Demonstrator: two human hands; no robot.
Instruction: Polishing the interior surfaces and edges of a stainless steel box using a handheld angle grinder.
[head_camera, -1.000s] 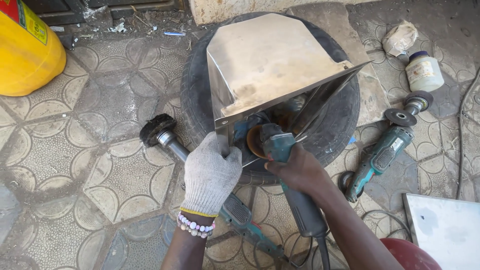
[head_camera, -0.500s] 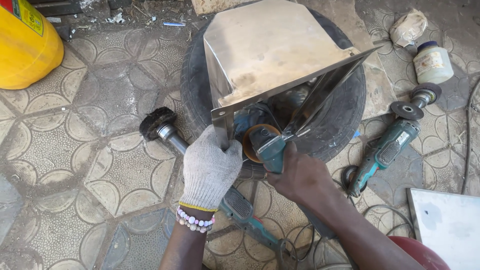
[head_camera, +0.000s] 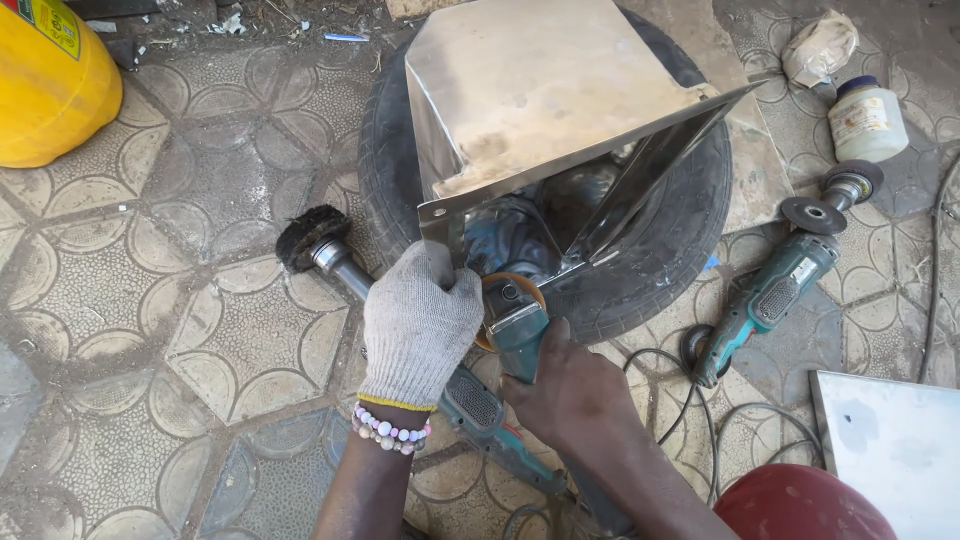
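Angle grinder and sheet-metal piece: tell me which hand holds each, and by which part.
The right hand grips the angle grinder by its body, behind the disc. The gloved left hand grasps the sheet-metal piece at its near lower corner.

Bare right hand (head_camera: 572, 385) covers the teal angle grinder's (head_camera: 520, 325) body; its orange disc is half hidden behind the folded steel sheet hopper (head_camera: 540, 95), itself cropped at the far edge.

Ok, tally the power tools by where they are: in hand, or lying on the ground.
In hand: 1, the angle grinder held by the right hand.
On the ground: 2, the wire-brush grinder and the teal grinder.
Total: 3
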